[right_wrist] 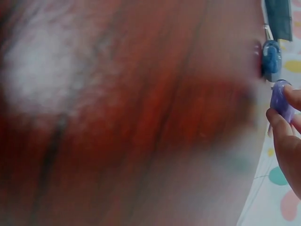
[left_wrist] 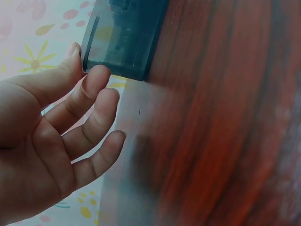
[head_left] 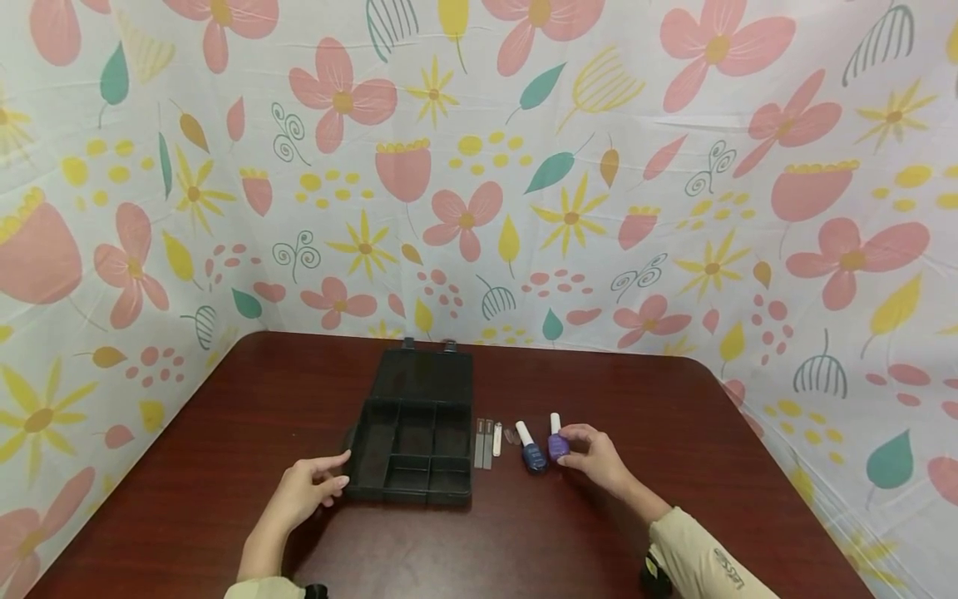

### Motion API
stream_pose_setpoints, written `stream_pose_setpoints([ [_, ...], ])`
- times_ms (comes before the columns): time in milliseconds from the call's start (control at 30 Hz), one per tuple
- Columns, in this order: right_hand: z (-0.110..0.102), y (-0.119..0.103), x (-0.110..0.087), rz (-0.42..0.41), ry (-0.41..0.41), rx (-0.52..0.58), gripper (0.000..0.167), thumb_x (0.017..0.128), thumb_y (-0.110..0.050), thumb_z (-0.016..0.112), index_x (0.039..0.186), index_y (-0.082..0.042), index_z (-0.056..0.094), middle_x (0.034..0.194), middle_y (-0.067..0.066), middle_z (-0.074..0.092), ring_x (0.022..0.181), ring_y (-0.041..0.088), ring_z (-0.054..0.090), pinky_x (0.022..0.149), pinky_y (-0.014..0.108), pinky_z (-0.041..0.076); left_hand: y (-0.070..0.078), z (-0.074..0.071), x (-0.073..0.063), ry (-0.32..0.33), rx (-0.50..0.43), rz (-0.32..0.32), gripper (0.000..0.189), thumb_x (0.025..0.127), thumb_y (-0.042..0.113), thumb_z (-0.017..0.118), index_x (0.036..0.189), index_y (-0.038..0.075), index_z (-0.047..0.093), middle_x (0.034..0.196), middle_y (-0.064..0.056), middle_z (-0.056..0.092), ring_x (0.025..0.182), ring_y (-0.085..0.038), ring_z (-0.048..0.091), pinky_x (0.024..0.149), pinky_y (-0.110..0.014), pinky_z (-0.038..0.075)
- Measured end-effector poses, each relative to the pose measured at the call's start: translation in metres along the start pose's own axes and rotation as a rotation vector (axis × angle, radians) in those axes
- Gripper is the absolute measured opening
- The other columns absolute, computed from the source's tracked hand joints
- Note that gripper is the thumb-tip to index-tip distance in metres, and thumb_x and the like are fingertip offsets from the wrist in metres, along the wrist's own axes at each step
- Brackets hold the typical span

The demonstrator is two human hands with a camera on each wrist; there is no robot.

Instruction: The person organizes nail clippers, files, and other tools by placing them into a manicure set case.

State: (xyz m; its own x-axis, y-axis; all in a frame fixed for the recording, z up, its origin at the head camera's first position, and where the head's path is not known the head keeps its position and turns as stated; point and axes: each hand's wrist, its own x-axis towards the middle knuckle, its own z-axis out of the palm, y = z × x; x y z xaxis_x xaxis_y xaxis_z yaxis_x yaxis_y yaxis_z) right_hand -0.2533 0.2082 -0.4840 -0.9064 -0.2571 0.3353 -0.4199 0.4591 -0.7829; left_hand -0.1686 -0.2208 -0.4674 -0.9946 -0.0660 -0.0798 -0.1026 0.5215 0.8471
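A black compartment box [head_left: 407,497] lies with its lid [head_left: 422,374] folded back. My left hand [head_left: 303,491] holds the box's left side near the front corner; the left wrist view shows the thumb and a fingertip at that corner, the other fingers loosely bent. To the right of the box, my right hand [head_left: 595,457] pinches a purple nail polish bottle [head_left: 558,448] with a white cap, between thumb and fingers. Just left of it lies a dark blue nail polish bottle [head_left: 534,457], also white-capped.
Between the box and bottles lie two slim grey strips [head_left: 488,449], a pale nail clipper [head_left: 497,441] and small clear pieces [head_left: 511,436]. All are on a dark red-brown wooden table [head_left: 599,383]. A flower-patterned cloth [head_left: 479,166] hangs behind and at the sides.
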Motion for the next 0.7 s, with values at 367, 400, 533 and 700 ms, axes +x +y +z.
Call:
stream_pose_setpoints([
  [367, -0.0019, 0.006, -0.0036, 0.022, -0.034, -0.036, 0.033, 0.062, 0.009, 0.075, 0.093, 0.011, 0.063, 0.099, 0.019, 0.058, 0.093, 0.033, 0.054, 0.079, 0.032, 0.044, -0.0012, 0.0015, 0.0007, 0.002, 0.006, 0.01, 0.041, 0.081, 0.005, 0.063, 0.121, 0.007, 0.057, 0.067, -0.002, 0.059, 0.055, -0.018, 0.052, 0.045, -0.032, 0.043],
  [400, -0.0026, 0.0054, -0.0034, 0.019, -0.036, -0.036, 0.033, 0.062, 0.008, 0.075, 0.092, 0.011, 0.063, 0.099, 0.019, 0.058, 0.093, 0.033, 0.054, 0.079, 0.032, 0.044, -0.0012, 0.0016, 0.0007, 0.005, 0.006, 0.01, 0.041, 0.081, 0.005, 0.063, 0.121, 0.007, 0.058, 0.067, -0.002, 0.059, 0.055, -0.018, 0.052, 0.045, -0.032, 0.043],
  [533, -0.0044, 0.0035, -0.0034, 0.011, -0.058, 0.035, 0.034, 0.062, 0.012, 0.073, 0.092, 0.016, 0.06, 0.1, 0.026, 0.054, 0.091, 0.036, 0.055, 0.076, 0.035, 0.048, -0.0001, 0.001, 0.0002, 0.001, 0.005, 0.01, 0.041, 0.081, 0.005, 0.063, 0.121, 0.007, 0.057, 0.067, -0.003, 0.059, 0.055, -0.018, 0.052, 0.045, -0.032, 0.043],
  [700, -0.006, 0.0054, -0.0052, 0.011, -0.107, 0.121, 0.036, 0.062, 0.016, 0.071, 0.094, 0.021, 0.055, 0.1, 0.032, 0.049, 0.086, 0.04, 0.057, 0.072, 0.038, 0.049, 0.0008, 0.0004, -0.0007, -0.001, 0.002, 0.01, 0.041, 0.081, 0.005, 0.062, 0.121, 0.007, 0.057, 0.067, -0.003, 0.059, 0.055, -0.018, 0.053, 0.045, -0.032, 0.043],
])
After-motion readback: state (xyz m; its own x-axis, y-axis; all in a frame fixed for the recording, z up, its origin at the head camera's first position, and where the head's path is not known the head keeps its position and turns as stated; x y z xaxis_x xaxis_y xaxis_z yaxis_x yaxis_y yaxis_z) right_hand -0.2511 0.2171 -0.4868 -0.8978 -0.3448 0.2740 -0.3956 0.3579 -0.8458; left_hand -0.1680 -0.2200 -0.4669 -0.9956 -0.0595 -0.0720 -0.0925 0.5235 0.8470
